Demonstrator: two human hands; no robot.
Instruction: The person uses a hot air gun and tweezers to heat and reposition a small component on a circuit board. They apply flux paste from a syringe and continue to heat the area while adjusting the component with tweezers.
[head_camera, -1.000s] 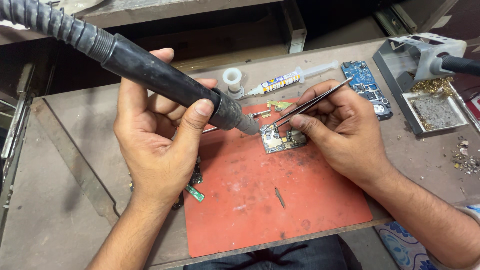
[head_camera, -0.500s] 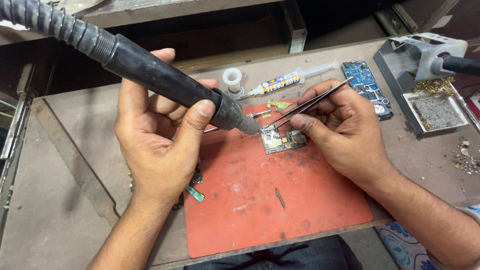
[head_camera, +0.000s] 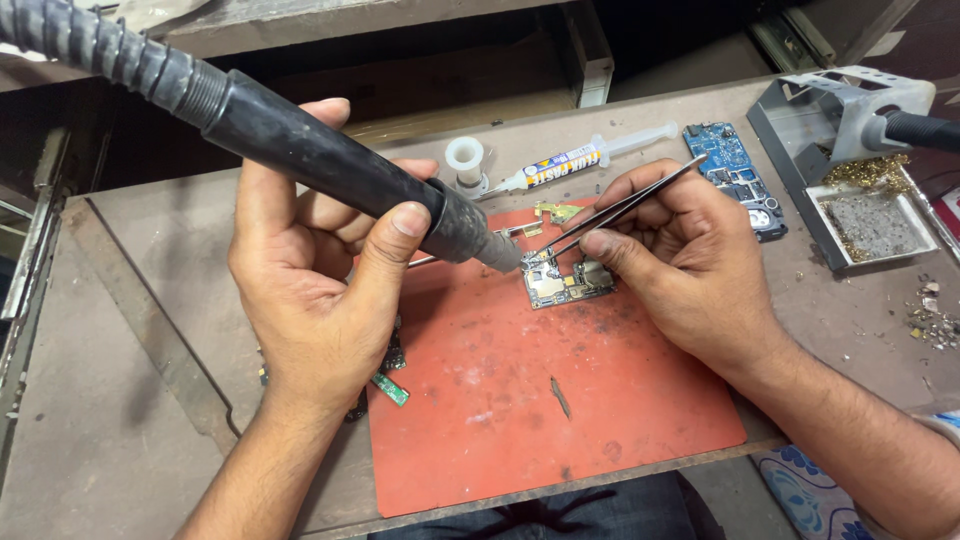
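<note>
Left hand (head_camera: 310, 290) grips hot-air wand (head_camera: 300, 150), right hand (head_camera: 670, 260) pinches tweezers (head_camera: 620, 210) — both over circuit board (head_camera: 567, 283). Flux syringe (head_camera: 580, 160) behind; metal tray (head_camera: 870, 225) holds sponge.

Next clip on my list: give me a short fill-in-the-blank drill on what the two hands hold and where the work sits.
1. The left hand grips a black hot-air ____, its nozzle aimed at the small circuit board.
2. The right hand holds thin metal ____ with tips at that board.
3. The board lies on a ____ mat.
4. Behind the mat lies a white ____ of paste.

Missing words: handpiece; tweezers; red; syringe
</note>
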